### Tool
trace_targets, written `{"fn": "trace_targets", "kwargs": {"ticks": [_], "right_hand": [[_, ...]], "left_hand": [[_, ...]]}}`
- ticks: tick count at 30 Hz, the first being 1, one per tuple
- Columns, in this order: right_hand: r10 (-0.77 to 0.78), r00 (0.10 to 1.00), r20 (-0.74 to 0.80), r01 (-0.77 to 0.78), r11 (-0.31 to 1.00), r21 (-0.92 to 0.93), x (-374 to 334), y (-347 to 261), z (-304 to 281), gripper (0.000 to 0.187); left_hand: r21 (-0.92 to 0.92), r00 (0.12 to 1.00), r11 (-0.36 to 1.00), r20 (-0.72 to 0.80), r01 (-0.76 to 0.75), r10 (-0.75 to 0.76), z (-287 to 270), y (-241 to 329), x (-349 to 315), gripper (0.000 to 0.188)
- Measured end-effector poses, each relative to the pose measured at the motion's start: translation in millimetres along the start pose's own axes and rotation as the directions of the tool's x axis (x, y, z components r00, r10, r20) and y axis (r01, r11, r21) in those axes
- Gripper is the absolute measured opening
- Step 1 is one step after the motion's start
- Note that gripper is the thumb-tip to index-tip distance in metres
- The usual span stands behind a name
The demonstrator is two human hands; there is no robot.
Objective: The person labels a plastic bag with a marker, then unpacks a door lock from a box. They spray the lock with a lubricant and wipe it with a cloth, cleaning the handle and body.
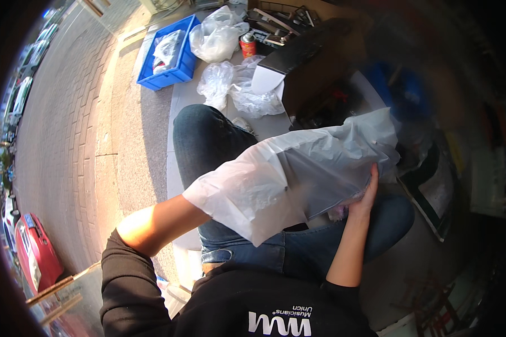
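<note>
A translucent white plastic bag stretches across my lap, its opening around my left forearm. My left hand is inside the bag; its fingers are hidden by the cloudy plastic. Something flat and grey with straight edges shows through the bag's middle; I cannot make out its kind. On the right, my right hand grips the bag's lower side, thumb up along the plastic and the other fingers out of sight beneath. A small pinkish, crinkled patch shows beside that hand.
Ahead stands a blue crate with plastic-wrapped things in it. Crumpled clear plastic bags, a red spray can and an open dark box lie to its right. A brick pavement runs along the left, with a red car.
</note>
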State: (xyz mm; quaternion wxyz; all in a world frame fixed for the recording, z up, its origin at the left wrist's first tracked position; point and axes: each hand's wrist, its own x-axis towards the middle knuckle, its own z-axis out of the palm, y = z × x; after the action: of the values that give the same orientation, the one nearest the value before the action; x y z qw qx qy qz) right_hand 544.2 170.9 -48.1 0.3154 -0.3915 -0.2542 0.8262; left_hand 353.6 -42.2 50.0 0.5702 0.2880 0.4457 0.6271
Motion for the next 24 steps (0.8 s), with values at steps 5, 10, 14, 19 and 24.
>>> {"fn": "trace_targets", "kwargs": {"ticks": [5, 10, 14, 19, 24], "right_hand": [[-0.111, 0.984, -0.137, 0.109, 0.994, -0.024, -0.7, 10.5, 13.5, 0.058], [-0.091, 0.978, -0.186, 0.079, 0.994, -0.071, -3.7, 5.7, 18.7, 0.070], [-0.159, 0.974, -0.159, 0.129, 0.974, -0.185, 2.7, -9.4, 8.5, 0.076], [-0.246, 0.959, -0.141, 0.207, 0.946, -0.248, 10.9, -33.0, -6.6, 0.080], [-0.315, 0.925, -0.214, 0.245, 0.922, -0.300, 8.2, -35.2, -0.9, 0.081]], "left_hand": [[-0.121, 0.998, 0.991, 0.023, -0.058, 0.062, 9.6, -3.9, 3.2, 0.057], [-0.197, 0.992, 0.973, -0.008, -0.124, 0.125, 24.0, 9.6, -6.7, 0.057], [-0.292, 0.959, 0.922, 0.044, -0.255, 0.279, 31.4, 6.9, -4.3, 0.058], [-0.219, 0.992, 0.968, -0.031, -0.124, 0.120, 28.4, -1.5, 9.1, 0.058], [-0.168, 0.971, 0.959, 0.034, -0.227, 0.236, 26.4, -9.9, 5.1, 0.070]]}}
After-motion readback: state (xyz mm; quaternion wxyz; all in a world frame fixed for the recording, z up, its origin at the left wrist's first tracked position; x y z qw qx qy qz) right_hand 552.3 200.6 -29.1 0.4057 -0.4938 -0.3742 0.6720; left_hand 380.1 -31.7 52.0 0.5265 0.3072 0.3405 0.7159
